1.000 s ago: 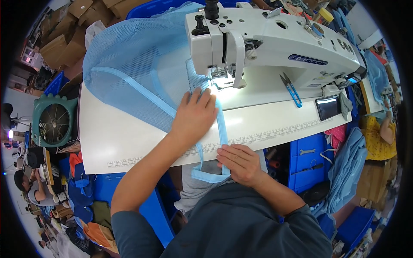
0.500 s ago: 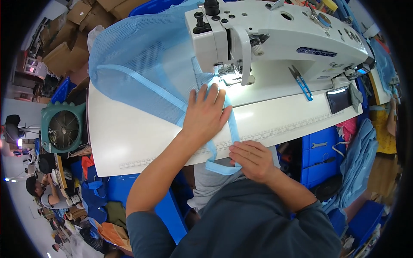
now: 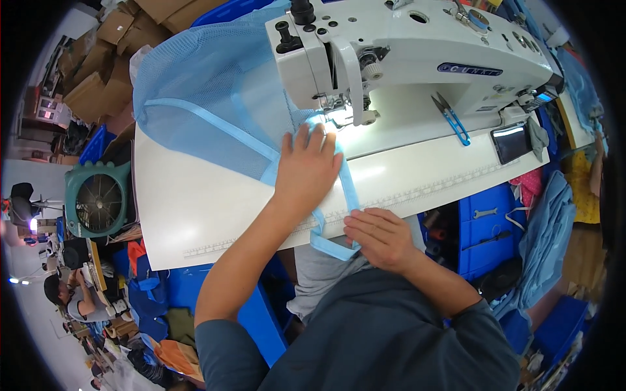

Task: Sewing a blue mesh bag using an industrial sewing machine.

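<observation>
My left hand (image 3: 306,168) lies palm down with fingers spread, its fingertips pressing light blue cloth close to the presser foot (image 3: 340,117) of a white sewing machine (image 3: 398,49). Left of that hand spreads a blue mesh piece (image 3: 195,140) with lighter blue bands across it. From beside the foot a light blue fabric strap (image 3: 349,182) runs toward me and loops over the table's front edge. My right hand (image 3: 380,240) pinches this strap at the edge, fingers together on top; the thumb is mostly hidden.
The white sewing table (image 3: 176,215) carries a printed ruler along its front. Blue-handled thread snips (image 3: 453,120) and a dark phone (image 3: 512,142) lie to the right. A green fan (image 3: 98,199) stands at the left. Blue drawers (image 3: 486,228) with tools sit below the table.
The whole view has shifted slightly, with the machine a little further left. The strap's hanging loop looks slightly smaller. Both hands keep nearly the same pose.
</observation>
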Demonstrator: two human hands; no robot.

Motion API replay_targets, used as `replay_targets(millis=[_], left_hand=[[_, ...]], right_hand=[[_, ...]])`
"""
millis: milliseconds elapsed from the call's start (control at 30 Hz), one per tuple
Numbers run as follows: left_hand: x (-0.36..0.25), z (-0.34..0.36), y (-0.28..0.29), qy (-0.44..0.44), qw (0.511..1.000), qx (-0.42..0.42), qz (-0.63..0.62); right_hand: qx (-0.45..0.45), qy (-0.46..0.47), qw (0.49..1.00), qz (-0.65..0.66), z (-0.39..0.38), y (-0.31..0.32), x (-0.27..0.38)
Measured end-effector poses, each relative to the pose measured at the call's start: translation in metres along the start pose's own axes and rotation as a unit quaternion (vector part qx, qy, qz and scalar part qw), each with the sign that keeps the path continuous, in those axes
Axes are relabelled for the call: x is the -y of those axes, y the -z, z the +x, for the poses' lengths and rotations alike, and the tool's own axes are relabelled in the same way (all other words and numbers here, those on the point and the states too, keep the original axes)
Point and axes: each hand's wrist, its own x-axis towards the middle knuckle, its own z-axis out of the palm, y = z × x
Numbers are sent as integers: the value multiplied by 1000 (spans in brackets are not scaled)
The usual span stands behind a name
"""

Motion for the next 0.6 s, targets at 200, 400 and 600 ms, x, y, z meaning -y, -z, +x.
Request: replay_targets(millis=[200,400,600], left_hand=[[-7,-6,5,14,1000,8,-12],[-1,-3,2,-9,1000,5,15],[-13,-9,10,10,999,32,-16]], right_hand=[[-3,-1,1000,-1,-1,0,2],[25,4,1000,10,1,5,1],[5,-9,1000,4,5,4,6]])
